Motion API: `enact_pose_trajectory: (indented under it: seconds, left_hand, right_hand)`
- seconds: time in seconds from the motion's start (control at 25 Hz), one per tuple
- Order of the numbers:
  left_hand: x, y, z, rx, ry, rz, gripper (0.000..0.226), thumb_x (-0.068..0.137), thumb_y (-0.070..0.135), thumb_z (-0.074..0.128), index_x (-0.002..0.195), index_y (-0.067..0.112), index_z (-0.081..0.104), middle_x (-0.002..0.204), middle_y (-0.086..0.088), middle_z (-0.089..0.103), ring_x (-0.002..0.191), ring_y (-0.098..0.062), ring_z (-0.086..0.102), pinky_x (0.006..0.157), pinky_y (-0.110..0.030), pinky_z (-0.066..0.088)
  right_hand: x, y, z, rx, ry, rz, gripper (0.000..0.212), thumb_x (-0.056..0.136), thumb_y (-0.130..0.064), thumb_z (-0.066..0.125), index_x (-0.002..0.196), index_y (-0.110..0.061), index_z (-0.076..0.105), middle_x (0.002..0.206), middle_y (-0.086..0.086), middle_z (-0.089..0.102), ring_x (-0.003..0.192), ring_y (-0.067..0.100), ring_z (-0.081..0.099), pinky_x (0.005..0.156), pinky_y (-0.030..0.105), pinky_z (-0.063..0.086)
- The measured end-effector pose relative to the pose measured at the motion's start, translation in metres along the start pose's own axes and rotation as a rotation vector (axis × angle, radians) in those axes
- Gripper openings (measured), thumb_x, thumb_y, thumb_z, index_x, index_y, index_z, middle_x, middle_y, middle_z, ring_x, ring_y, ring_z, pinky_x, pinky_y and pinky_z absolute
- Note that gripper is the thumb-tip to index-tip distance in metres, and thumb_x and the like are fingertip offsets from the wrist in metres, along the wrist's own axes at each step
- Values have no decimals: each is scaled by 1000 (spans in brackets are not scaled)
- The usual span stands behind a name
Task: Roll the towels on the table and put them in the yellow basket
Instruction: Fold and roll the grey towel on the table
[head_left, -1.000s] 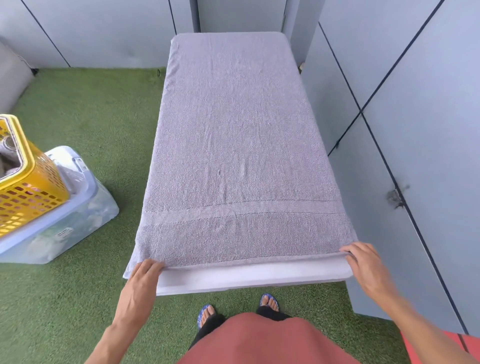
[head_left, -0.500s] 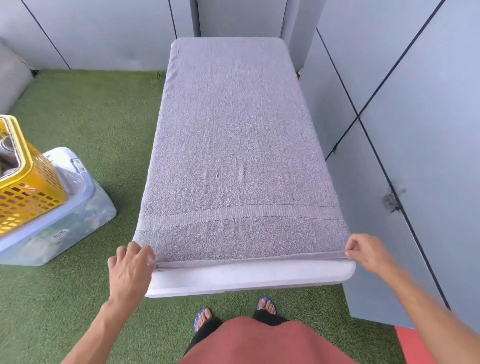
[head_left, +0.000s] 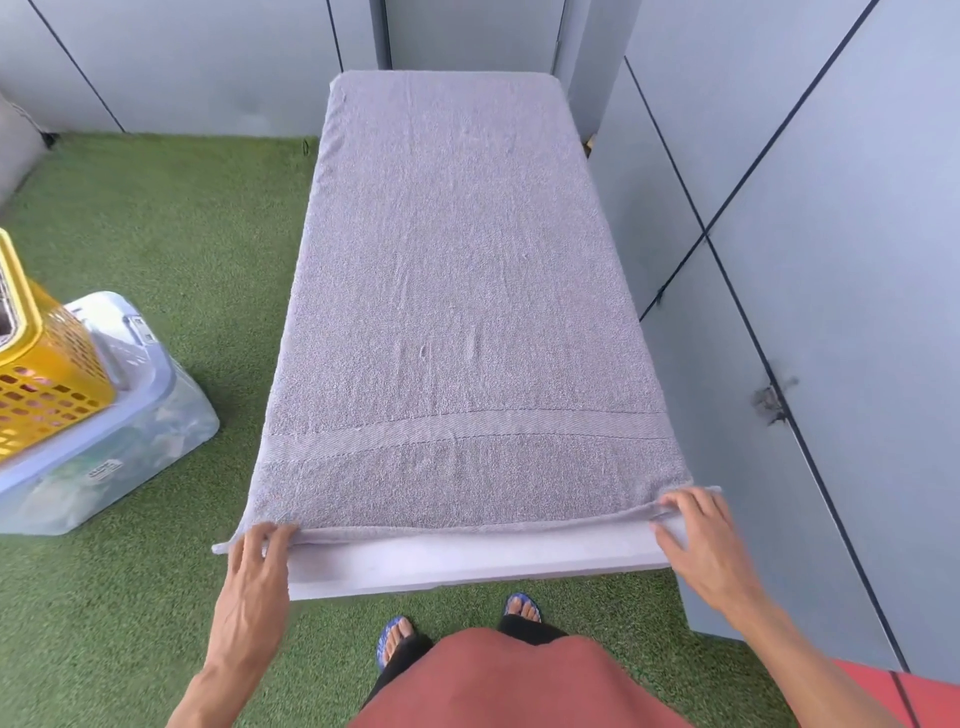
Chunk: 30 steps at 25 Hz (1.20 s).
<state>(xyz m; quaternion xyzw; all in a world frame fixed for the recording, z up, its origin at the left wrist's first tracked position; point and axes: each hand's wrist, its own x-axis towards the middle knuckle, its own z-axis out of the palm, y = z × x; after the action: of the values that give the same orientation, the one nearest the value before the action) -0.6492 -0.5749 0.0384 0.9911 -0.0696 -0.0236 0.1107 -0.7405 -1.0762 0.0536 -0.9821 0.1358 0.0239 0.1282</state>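
A grey towel (head_left: 462, 312) lies spread flat along the whole tabletop (head_left: 467, 564), filling the middle of the frame. The left hand (head_left: 257, 566) pinches its near corner at lower left, and the right hand (head_left: 698, 540) holds the other near corner at lower right, fingers curled over the hem. Terry cloth like this looks soft, limp and light (it will sag wherever unsupported), so the two near corners seem the best hold for starting a tight roll. The yellow basket (head_left: 39, 364) waits at the left edge.
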Motion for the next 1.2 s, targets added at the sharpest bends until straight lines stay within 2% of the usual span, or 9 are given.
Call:
enact_pose_trajectory:
  seconds: [0.24, 0.44, 0.56, 0.64, 0.76, 0.88, 1.0, 1.12, 1.2]
  left_hand:
    - [6, -5, 7, -55, -7, -14, 69, 63, -33, 52, 118, 8, 53, 114, -18, 46, 100, -35, 42, 56, -45, 55]
    - [6, -8, -1, -93, 17, -45, 38, 80, -12, 61, 112, 8, 58, 101, -8, 59, 92, -26, 46, 70, -39, 46]
    - [9, -21, -11, -117, -73, 31, 21, 84, -2, 63, 99, 13, 64, 92, 0, 64, 84, -21, 55, 65, -35, 48]
    - [21, -29, -21, -178, -207, 23, 16, 88, 4, 62, 92, 18, 68, 89, 6, 64, 80, -15, 61, 67, -33, 51]
    - [48, -32, -29, -248, -374, -52, 14, 88, 12, 65, 88, 25, 71, 93, 7, 62, 78, -5, 60, 69, -21, 48]
    - [61, -27, -31, -277, -269, -151, 16, 81, 10, 72, 79, 25, 66, 93, 0, 56, 80, -14, 57, 65, -20, 40]
    - [53, -21, -29, -76, -102, -114, 16, 76, 10, 76, 76, 21, 64, 85, -1, 56, 81, -21, 47, 67, -33, 42]
    - [29, -9, -15, 19, 3, -3, 20, 71, -12, 71, 83, 5, 68, 84, -9, 57, 77, -25, 46, 56, -37, 47]
    - [12, -5, -5, 15, 3, 12, 37, 71, -20, 63, 101, 1, 63, 101, -14, 54, 89, -31, 49, 59, -41, 55]
  right_hand:
    - [10, 5, 7, -5, 103, 39, 24, 83, 3, 62, 105, -8, 65, 104, 2, 59, 98, 23, 54, 89, 35, 45]
    - [12, 8, 4, 10, 83, 56, 15, 86, -3, 62, 99, -9, 67, 99, 2, 63, 93, 24, 57, 84, 39, 48]
    - [12, 16, -6, 58, -22, 76, 11, 87, -2, 62, 94, -7, 68, 92, 3, 67, 92, 27, 59, 80, 39, 47]
    - [12, 27, -17, 125, -147, 42, 12, 88, -1, 62, 91, -9, 70, 88, -1, 66, 88, 22, 60, 77, 29, 42]
    - [25, 35, -33, 215, -327, 71, 26, 87, -6, 65, 79, -31, 62, 80, -5, 67, 76, 11, 61, 66, 15, 40]
    - [40, 30, -31, 302, -281, 224, 29, 79, -6, 73, 70, -30, 60, 67, -2, 65, 69, 19, 62, 65, 27, 42]
    - [40, 21, -22, 123, -94, 207, 25, 74, -10, 77, 71, -29, 61, 70, -9, 56, 76, 21, 54, 69, 34, 42]
    - [16, 3, -8, 112, 14, 117, 13, 83, -3, 67, 86, -16, 66, 82, -3, 55, 84, 26, 55, 72, 35, 44]
    - [-1, -3, 2, 102, 14, 61, 18, 87, -5, 62, 103, -11, 65, 98, 1, 56, 98, 24, 50, 84, 37, 43]
